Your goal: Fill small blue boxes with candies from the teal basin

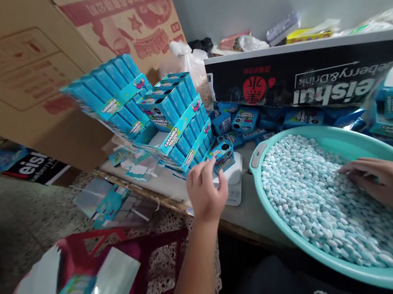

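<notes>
My left hand (pixel 206 191) hovers with loosely spread fingers just in front of a small open blue candy box (pixel 222 155) that stands on a white scale (pixel 233 177). Nothing is in that hand. My right hand (pixel 381 181) lies palm down inside the teal basin (pixel 360 276), fingers flat on the heap of small pale blue and white candies (pixel 315 197). Whether it holds any candies is hidden. Behind the left hand, filled blue boxes banded in rows (pixel 160 115) are stacked in a leaning pile.
A black "eishui" carton (pixel 310 79) runs along the back with loose blue boxes (pixel 248 120) in front of it. Large brown cardboard (pixel 34 69) leans at the left. Foil wrappers and a red frame (pixel 102 280) lie on the floor.
</notes>
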Demonstrator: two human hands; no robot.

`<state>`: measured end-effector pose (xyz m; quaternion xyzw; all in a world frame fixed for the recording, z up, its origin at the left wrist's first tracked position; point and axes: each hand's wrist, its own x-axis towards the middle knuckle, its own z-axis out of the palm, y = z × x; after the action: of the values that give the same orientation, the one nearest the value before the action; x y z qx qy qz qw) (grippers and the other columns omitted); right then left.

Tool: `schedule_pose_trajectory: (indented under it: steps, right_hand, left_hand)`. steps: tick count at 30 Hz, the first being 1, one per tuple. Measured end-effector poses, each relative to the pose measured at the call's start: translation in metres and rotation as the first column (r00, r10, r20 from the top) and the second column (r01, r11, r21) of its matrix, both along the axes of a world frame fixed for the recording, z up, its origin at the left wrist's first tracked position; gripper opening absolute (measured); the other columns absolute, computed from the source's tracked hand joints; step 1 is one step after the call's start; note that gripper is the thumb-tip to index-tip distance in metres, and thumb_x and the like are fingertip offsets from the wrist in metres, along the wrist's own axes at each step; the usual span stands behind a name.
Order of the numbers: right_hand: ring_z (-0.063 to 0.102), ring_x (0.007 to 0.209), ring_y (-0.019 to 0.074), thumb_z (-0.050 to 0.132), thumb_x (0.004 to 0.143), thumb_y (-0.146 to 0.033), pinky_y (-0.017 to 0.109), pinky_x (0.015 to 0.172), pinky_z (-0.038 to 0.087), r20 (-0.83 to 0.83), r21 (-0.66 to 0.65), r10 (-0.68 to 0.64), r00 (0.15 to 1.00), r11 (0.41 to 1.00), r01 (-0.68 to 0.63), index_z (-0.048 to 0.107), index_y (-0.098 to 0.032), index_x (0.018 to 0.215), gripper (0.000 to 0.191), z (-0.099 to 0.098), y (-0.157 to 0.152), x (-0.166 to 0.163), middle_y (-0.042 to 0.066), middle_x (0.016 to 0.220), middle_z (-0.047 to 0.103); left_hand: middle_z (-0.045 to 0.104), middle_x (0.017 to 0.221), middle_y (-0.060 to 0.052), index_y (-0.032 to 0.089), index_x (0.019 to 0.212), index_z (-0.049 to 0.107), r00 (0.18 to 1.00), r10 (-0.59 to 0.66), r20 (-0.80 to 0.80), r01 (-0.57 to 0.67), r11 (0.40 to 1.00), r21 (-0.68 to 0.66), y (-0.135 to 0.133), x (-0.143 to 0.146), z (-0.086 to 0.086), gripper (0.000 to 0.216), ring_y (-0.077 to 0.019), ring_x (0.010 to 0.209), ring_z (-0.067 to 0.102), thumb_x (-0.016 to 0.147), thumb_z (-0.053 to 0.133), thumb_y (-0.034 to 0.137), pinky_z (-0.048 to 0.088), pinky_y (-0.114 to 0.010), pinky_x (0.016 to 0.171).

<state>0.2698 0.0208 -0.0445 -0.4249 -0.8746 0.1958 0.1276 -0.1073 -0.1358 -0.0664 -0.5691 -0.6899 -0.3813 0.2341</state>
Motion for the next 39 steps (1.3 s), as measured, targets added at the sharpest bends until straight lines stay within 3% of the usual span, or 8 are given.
schedule_pose_trajectory:
  steps: [5,10,14,16,20,24,29,39]
  right_hand:
    - [0.073,0.090,0.0320,0.048,0.088,-0.042,0.044,0.082,0.059,-0.044,-0.059,-0.029,0.999,0.998,0.026,0.071,-0.027,0.083,0.028,0.002,-0.004,0.000,0.011,0.097,0.077]
    - [0.071,0.097,0.0352,0.047,0.092,-0.044,0.048,0.089,0.057,-0.116,-0.084,-0.019,0.993,0.996,0.009,0.073,-0.032,0.087,0.029,-0.003,-0.009,0.000,0.011,0.101,0.076]
    - [0.070,0.100,0.0351,0.045,0.093,-0.050,0.047,0.090,0.057,-0.125,-0.110,-0.019,0.992,0.994,0.005,0.073,-0.033,0.090,0.034,-0.001,-0.010,-0.001,0.010,0.103,0.075]
    - [0.070,0.102,0.0341,0.045,0.094,-0.052,0.044,0.090,0.057,-0.128,-0.130,-0.007,0.992,0.991,-0.010,0.073,-0.032,0.092,0.035,0.001,-0.010,-0.002,0.010,0.106,0.074]
    - [0.068,0.103,0.0314,0.044,0.096,-0.052,0.041,0.093,0.055,-0.160,-0.155,-0.001,0.987,0.988,-0.025,0.073,-0.029,0.095,0.037,0.000,-0.011,-0.001,0.010,0.107,0.073]
    - [0.068,0.103,0.0298,0.042,0.098,-0.052,0.040,0.092,0.054,-0.171,-0.170,-0.006,0.985,0.985,-0.023,0.072,-0.027,0.097,0.038,0.000,-0.014,-0.001,0.010,0.109,0.072]
    - [0.066,0.097,0.0269,0.044,0.098,-0.051,0.039,0.089,0.053,-0.149,-0.197,0.017,0.989,0.979,-0.046,0.069,-0.025,0.097,0.036,0.005,-0.016,-0.003,0.009,0.107,0.070]
    - [0.063,0.095,0.0234,0.041,0.100,-0.053,0.036,0.087,0.049,-0.091,-0.230,0.024,0.996,0.972,-0.044,0.067,-0.023,0.099,0.040,0.006,-0.016,-0.004,0.007,0.105,0.067]
  left_hand:
    - [0.055,0.127,-0.019,0.021,0.131,0.059,0.938,0.233,0.255,-0.157,0.945,-0.285,0.072,0.033,0.015,0.062,-0.0358,0.111,0.061,0.077,0.078,0.044,0.052,-0.047,0.090]
    - [0.054,0.109,-0.010,0.021,0.102,0.064,0.889,0.129,0.440,-0.031,0.974,-0.222,0.074,0.028,0.036,0.044,-0.0249,0.098,0.063,0.064,0.085,0.028,0.054,-0.039,0.089]
    - [0.047,0.113,-0.008,0.022,0.099,0.064,0.973,0.011,0.230,-0.020,0.999,0.038,0.030,0.009,0.113,0.042,-0.0238,0.105,0.058,0.062,0.083,0.022,0.052,-0.040,0.098]
    - [0.042,0.121,-0.009,0.021,0.098,0.065,0.997,0.064,0.044,-0.071,0.985,0.160,0.011,-0.008,0.160,0.039,-0.0284,0.121,0.050,0.062,0.081,0.023,0.045,-0.045,0.110]
    - [0.042,0.120,-0.009,0.020,0.099,0.066,0.991,0.123,-0.043,-0.115,0.981,0.153,0.009,-0.056,0.213,0.039,-0.0291,0.123,0.049,0.062,0.077,0.021,0.039,-0.047,0.116]
    - [0.051,0.117,-0.008,0.022,0.101,0.065,0.996,0.074,0.057,-0.070,0.996,-0.058,0.030,-0.101,0.203,0.041,-0.0279,0.117,0.055,0.062,0.077,0.029,0.041,-0.049,0.115]
    - [0.059,0.116,-0.008,0.023,0.103,0.065,0.997,0.046,0.067,-0.046,0.999,-0.005,0.035,-0.121,0.186,0.041,-0.0296,0.118,0.057,0.066,0.075,0.038,0.042,-0.050,0.113]
    - [0.060,0.109,-0.005,0.023,0.101,0.066,0.999,0.045,-0.005,-0.045,0.997,-0.060,0.040,-0.129,0.193,0.040,-0.0283,0.107,0.061,0.066,0.072,0.040,0.048,-0.050,0.106]
